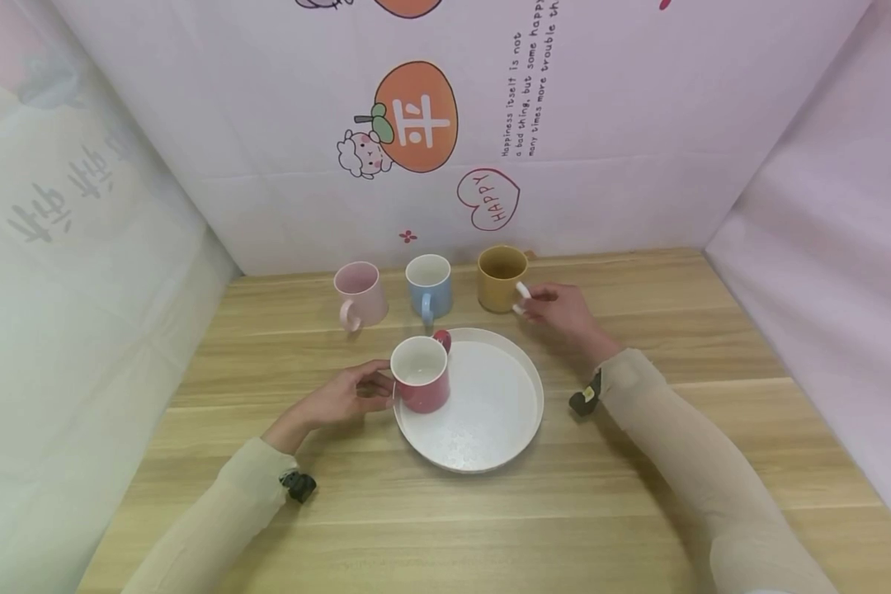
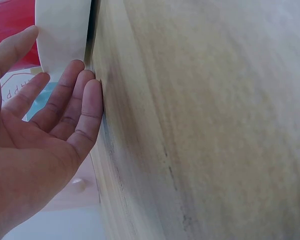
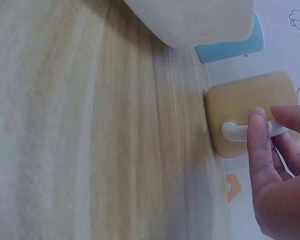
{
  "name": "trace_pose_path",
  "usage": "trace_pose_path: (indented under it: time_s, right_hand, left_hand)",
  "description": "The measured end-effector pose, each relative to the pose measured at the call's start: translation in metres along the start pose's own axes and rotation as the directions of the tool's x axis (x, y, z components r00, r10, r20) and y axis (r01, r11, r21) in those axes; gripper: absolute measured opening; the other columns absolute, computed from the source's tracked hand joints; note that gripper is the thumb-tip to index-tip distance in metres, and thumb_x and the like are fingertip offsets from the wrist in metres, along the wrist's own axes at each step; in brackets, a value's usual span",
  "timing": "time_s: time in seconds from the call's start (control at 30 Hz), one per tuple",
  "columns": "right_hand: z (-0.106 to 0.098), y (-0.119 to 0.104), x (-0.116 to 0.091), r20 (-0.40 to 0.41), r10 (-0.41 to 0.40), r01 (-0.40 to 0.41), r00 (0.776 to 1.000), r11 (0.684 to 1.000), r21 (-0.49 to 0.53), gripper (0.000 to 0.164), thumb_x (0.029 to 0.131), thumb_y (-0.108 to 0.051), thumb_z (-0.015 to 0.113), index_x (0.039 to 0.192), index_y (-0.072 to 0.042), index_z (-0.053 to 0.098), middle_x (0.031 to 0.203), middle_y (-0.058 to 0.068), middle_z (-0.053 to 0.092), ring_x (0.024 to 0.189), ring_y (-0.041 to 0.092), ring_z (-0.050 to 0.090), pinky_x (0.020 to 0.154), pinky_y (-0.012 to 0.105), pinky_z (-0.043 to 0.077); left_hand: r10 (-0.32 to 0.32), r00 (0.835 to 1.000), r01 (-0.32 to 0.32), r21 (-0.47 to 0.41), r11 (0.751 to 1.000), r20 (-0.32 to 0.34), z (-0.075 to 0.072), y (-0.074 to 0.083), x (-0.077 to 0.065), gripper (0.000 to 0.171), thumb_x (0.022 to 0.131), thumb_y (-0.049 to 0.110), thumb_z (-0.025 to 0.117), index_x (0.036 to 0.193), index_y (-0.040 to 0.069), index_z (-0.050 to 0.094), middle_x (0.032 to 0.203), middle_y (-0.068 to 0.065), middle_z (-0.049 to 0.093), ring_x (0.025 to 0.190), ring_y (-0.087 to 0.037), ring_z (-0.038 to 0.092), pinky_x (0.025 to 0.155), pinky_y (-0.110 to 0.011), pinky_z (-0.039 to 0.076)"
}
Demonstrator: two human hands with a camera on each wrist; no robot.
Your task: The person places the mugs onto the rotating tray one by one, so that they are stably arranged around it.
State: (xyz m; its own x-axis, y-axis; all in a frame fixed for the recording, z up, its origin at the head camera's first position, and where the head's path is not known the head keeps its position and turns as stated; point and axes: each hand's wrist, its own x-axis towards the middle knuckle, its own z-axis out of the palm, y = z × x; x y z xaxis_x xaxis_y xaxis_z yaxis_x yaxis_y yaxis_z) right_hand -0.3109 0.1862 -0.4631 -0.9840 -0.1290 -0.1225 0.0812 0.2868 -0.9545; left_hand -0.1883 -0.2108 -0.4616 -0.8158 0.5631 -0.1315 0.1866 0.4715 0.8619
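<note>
My right hand (image 1: 560, 312) is at the mustard-yellow mug (image 1: 494, 291) at the back of the table. In the right wrist view, its thumb and fingers pinch that mug's white handle (image 3: 234, 131), and the mug stands upright on the wood. A red mug (image 1: 426, 393) with a white inside stands on the left part of a round white tray (image 1: 483, 429), its handle turned to the back. Beside them is my left hand (image 1: 347, 396). Seen from the left wrist, its fingers reach out loosely, tips right at the tray's rim (image 2: 62, 40), curled around nothing.
A pink mug (image 1: 361, 299) and a light blue mug (image 1: 430, 289) stand in a row left of the yellow one, handles toward the front. Behind them rises a white printed cloth (image 1: 289, 165). More cloth hangs at both sides of the wooden table (image 1: 445, 528).
</note>
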Motion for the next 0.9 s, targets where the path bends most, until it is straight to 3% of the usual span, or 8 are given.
trace_pose_path:
  time_s: [0.6, 0.9]
  right_hand:
    - [0.0014, -0.0013, -0.0003, -0.03, -0.005, 0.004, 1.0, 0.999, -0.044, 0.03, 0.095, -0.013, 0.066, 0.12, 0.004, 0.063, 0.117, 0.026, 0.067, 0.081, 0.007, 0.069, 0.083, 0.029, 0.061]
    - [-0.0004, 0.0001, -0.0019, -0.037, -0.025, 0.024, 0.999, 0.999, -0.049, 0.032, 0.095, -0.014, 0.067, 0.122, 0.005, 0.063, 0.118, 0.025, 0.066, 0.084, 0.014, 0.071, 0.08, 0.026, 0.062]
  left_hand:
    - [0.001, 1.0, -0.001, -0.009, 1.0, 0.007, -0.0007, -0.0017, 0.0012, 0.06, 0.091, 0.015, 0.073, 0.146, 0.009, 0.047, 0.126, -0.017, 0.067, 0.119, -0.032, 0.063, 0.101, -0.041, 0.054]
    - [-0.003, 1.0, 0.003, -0.005, 1.0, 0.003, -0.0011, -0.0029, 0.0021, 0.061, 0.091, 0.015, 0.074, 0.145, 0.01, 0.048, 0.126, -0.015, 0.067, 0.118, -0.031, 0.064, 0.101, -0.039, 0.055]
